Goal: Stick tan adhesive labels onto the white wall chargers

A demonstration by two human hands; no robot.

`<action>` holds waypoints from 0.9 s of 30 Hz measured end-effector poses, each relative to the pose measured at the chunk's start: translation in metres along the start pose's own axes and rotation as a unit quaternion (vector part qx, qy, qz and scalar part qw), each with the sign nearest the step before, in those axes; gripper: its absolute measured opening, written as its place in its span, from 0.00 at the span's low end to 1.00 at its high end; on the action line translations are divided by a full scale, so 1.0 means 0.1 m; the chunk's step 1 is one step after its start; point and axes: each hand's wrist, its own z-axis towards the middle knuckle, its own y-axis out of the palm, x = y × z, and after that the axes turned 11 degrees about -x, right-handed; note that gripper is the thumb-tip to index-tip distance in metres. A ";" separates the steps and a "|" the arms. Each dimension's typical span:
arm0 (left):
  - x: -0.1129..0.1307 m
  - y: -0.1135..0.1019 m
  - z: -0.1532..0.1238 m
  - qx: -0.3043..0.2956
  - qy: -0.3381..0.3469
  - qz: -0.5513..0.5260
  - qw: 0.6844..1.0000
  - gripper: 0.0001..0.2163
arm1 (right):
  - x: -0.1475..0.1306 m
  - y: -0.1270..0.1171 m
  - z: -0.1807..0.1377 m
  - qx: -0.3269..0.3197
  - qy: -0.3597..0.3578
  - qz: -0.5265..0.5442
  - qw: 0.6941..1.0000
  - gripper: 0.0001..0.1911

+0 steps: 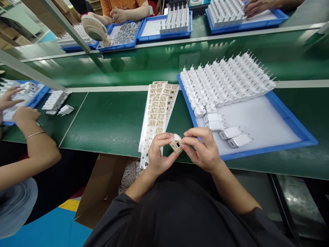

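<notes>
Both my hands meet at the near edge of the green table around one small white charger plug [176, 143] with a gold label on its face. My left hand [159, 154] grips it from the left with curled fingers. My right hand [203, 149] pinches it from the right with thumb and forefinger. Just behind my left hand lie white sheets of gold stickers [158, 109]. To the right sits a blue tray [295, 127] with several white chargers [226, 82] standing in rows and a few lying loose [232, 135].
A co-worker's arms [25, 137] work at a blue tray at far left, with loose chargers [55, 103] beside it. Across a green conveyor [128, 65], other people's hands reach into blue trays of parts [169, 22]. A small fan [95, 29] stands there. A cardboard box [102, 185] sits below the table.
</notes>
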 end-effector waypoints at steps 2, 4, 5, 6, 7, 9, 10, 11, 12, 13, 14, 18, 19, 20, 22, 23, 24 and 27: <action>-0.03 -0.01 0.00 0.015 -0.040 -0.014 0.999 0.21 | -0.03 0.04 -0.07 -0.021 -0.007 0.013 1.000 0.07; -0.09 -0.05 0.02 0.039 -0.082 -0.023 0.996 0.20 | -0.08 0.11 -0.14 -0.052 -0.013 0.054 0.997 0.07; -0.14 -0.10 0.03 0.055 -0.097 -0.022 0.994 0.20 | -0.11 0.17 -0.17 -0.069 -0.015 0.082 0.994 0.07; -0.19 -0.16 0.05 0.072 -0.109 -0.016 0.991 0.20 | -0.14 0.23 -0.19 -0.087 -0.013 0.113 0.990 0.06; -0.24 -0.25 0.06 0.094 -0.117 -0.004 0.989 0.20 | -0.17 0.30 -0.20 -0.112 -0.006 0.144 0.983 0.06; -0.33 -0.51 0.04 0.142 -0.128 0.033 0.981 0.20 | -0.23 0.47 -0.20 -0.172 0.019 0.192 0.966 0.06; -0.36 -0.68 0.00 0.171 -0.135 0.053 0.975 0.20 | -0.26 0.56 -0.19 -0.201 0.032 0.207 0.957 0.07; -0.37 -0.86 -0.06 0.201 -0.143 0.071 0.967 0.20 | -0.28 0.65 -0.15 -0.228 0.043 0.217 0.948 0.07; -0.37 -1.04 -0.14 0.232 -0.150 0.089 0.957 0.21 | -0.30 0.75 -0.11 -0.251 0.052 0.226 0.940 0.06; -0.35 -1.22 -0.24 0.262 -0.157 0.107 0.946 0.22 | -0.32 0.86 -0.05 -0.270 0.057 0.234 0.932 0.06; -0.31 -1.40 -0.36 0.292 -0.164 0.127 0.934 0.22 | -0.34 0.98 0.02 -0.286 0.059 0.241 0.925 0.06; -0.08 -1.87 -0.87 0.386 -0.185 0.185 0.884 0.23 | -0.48 1.58 0.31 -0.347 0.028 0.233 0.908 0.10; -0.03 -1.93 -0.98 0.403 -0.193 0.193 0.874 0.23 | -0.52 1.75 0.36 -0.367 0.015 0.223 0.903 0.12; 0.01 -1.98 -1.09 0.414 -0.202 0.198 0.865 0.23 | -0.56 1.91 0.40 -0.395 0.002 0.211 0.894 0.14; 0.05 -2.04 -1.25 0.425 -0.224 0.206 0.852 0.23 | -0.63 2.20 0.43 -0.458 -0.016 0.183 0.870 0.20; 0.05 -2.05 -1.31 0.427 -0.233 0.208 0.849 0.23 | -0.65 2.30 0.41 -0.484 -0.020 0.171 0.858 0.25; 0.04 -2.07 -1.35 0.427 -0.241 0.206 0.847 0.22 | -0.67 2.38 0.39 -0.504 -0.020 0.162 0.848 0.29; -0.05 -2.08 -1.41 0.424 -0.246 0.183 0.852 0.22 | -0.65 2.40 0.29 -0.516 -0.009 0.148 0.844 0.34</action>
